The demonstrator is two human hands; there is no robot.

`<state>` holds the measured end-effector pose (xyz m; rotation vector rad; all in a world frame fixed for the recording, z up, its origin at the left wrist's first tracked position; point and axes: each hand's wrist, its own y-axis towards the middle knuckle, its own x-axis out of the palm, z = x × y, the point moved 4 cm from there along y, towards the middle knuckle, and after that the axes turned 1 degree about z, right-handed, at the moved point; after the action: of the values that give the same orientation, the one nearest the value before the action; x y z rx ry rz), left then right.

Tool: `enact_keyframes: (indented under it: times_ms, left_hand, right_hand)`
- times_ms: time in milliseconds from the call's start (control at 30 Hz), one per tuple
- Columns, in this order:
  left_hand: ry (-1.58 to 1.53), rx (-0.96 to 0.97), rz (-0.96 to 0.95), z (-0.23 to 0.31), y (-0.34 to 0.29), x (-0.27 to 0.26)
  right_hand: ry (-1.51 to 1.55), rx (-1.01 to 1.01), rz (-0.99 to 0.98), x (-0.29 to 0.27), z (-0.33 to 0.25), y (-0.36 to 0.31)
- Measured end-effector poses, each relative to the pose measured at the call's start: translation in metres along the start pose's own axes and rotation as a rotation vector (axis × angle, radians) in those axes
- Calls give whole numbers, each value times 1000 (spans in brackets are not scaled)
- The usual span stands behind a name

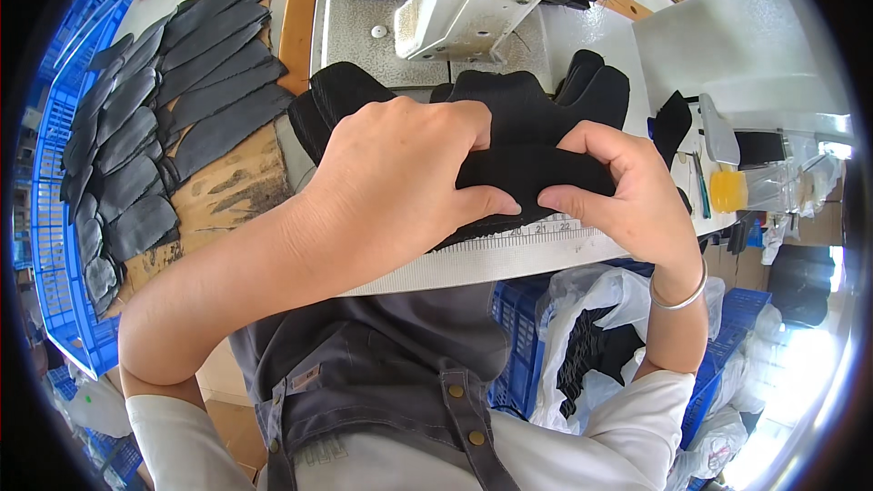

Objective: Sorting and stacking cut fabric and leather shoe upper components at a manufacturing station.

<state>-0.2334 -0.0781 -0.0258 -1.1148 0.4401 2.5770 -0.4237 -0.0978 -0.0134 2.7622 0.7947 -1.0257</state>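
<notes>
plastic bag point(611, 289): black pieces point(582, 356) inside; left hand point(400, 159), right hand point(637, 186): dark panel point(532, 171)

Left hand point(405, 164): we count one.
Right hand point(634, 186): we count one.
Held black piece point(532, 171): we count at least one; we cannot separate any layers beneath it.
White machine point(473, 0): we count one.
Ruler strip point(546, 231): we count one.
Dark pieces at left point(127, 118): we count more than ten; overlaps prevent an exact total.
Brown board point(227, 209): we count one.
Silver bracelet point(682, 303): we count one.
Grey apron point(382, 345): we count one.
Brass studs point(476, 438): we count at least three.
White sleeves point(186, 441): we count two.
Blue baskets point(77, 327): we count at least three; we cannot fix the total.
White disc point(379, 32): we count one.
</notes>
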Motion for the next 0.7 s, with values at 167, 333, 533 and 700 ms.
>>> enact_keyframes:
  times_ms: [167, 333, 533, 700]
  left_hand:
    - [39, -10, -28, 0, -1, 1]
    - [93, 8, -26, 2, -1, 0]
    - [147, 57, -104, 5, 0, -20]
    - [8, -92, -254, -5, -4, -26]
  right_hand:
    - [-57, -30, -5, 1, -1, 0]
    - [-223, -63, -7, 4, -14, 5]
    - [-343, -62, -38, 3, -20, 15]
    - [-392, 31, -94, 2, -27, 17]
